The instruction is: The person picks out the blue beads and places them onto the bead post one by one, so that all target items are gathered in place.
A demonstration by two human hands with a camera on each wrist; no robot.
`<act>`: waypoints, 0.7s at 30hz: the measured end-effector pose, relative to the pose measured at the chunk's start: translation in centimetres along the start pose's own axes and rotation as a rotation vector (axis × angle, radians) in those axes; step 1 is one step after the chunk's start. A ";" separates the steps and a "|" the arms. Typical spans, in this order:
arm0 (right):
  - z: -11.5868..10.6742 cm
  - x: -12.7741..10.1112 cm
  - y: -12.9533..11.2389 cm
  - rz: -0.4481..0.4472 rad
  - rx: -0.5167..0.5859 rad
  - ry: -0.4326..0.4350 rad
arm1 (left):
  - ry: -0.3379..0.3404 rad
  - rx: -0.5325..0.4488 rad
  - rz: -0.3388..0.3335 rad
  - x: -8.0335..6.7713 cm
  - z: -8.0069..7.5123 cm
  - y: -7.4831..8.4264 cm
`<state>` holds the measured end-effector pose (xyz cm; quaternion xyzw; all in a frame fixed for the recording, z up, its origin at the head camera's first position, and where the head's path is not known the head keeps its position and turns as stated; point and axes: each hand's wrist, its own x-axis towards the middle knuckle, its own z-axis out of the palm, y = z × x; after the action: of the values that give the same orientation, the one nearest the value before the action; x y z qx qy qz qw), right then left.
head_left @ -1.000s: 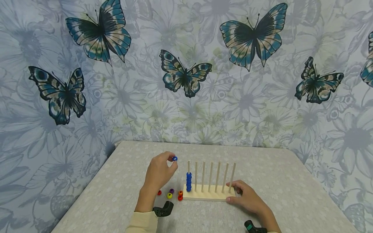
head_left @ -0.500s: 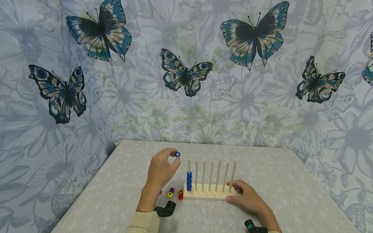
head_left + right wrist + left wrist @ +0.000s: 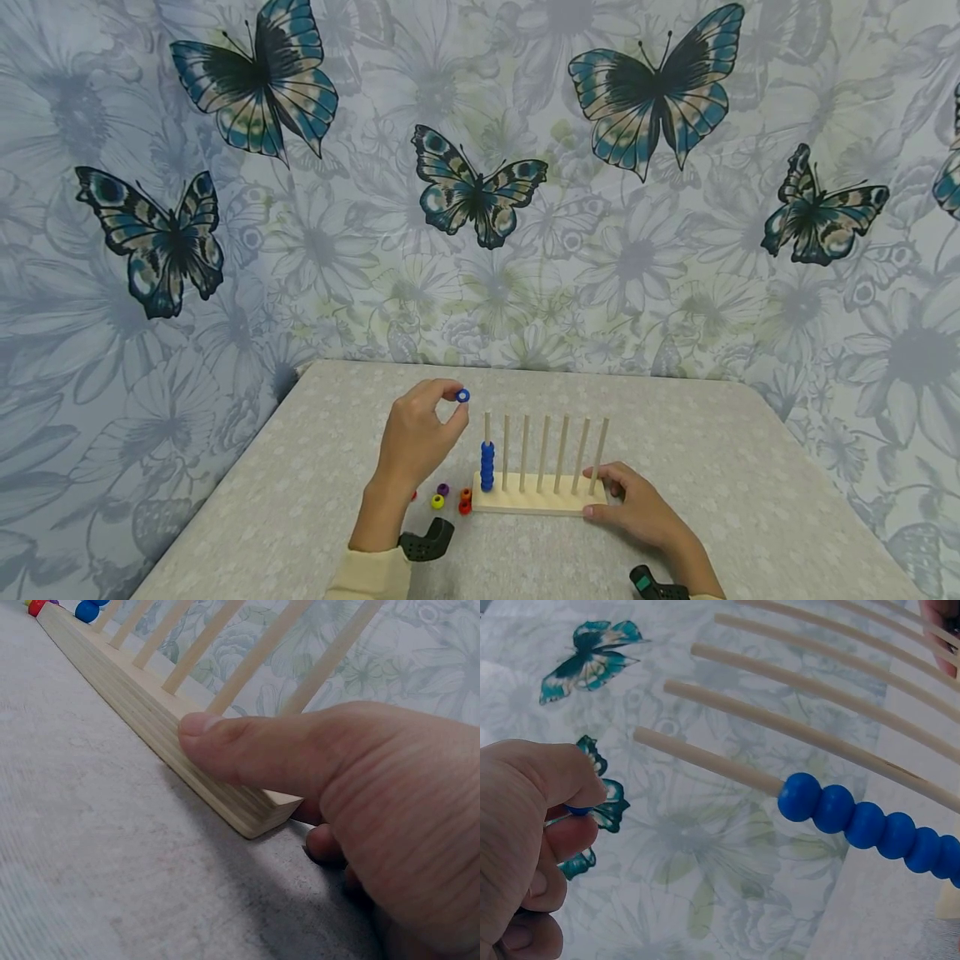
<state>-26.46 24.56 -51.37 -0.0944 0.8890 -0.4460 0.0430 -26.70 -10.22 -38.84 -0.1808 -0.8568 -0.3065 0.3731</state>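
Between thumb and forefinger, my left hand (image 3: 418, 433) pinches a blue bead (image 3: 462, 396), its hole facing the head camera. The bead is up in the air, left of and a bit above the tip of the leftmost peg (image 3: 705, 761). Several blue beads (image 3: 487, 467) are stacked on that peg, whose top part is bare. The other pegs of the wooden peg stand (image 3: 536, 502) carry no beads. At the stand's right end my right hand (image 3: 637, 507) grips the base, thumb on the front side (image 3: 225, 742) and fingers behind, partly hidden.
Loose beads lie left of the stand: a purple bead (image 3: 443, 489), a yellow bead (image 3: 437, 502), an orange bead (image 3: 466, 494) and a red bead (image 3: 465, 507). Another red bead (image 3: 413, 495) is mostly hidden by the left wrist. A patterned cloth covers the table (image 3: 750, 500).
My left hand has moved right and slightly up with the blue bead, towards the leftmost peg. The bead has turned so its hole shows more. My right hand stays on the stand.
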 end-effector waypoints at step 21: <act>-0.1 0.1 0.0 -0.001 -0.006 0.005 | -0.039 0.051 0.136 0.0 -0.5 1.7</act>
<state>-26.52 24.59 -51.32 -0.0941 0.8903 -0.4436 0.0404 -25.58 -9.29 -37.93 -0.2350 -0.8571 -0.2552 0.3810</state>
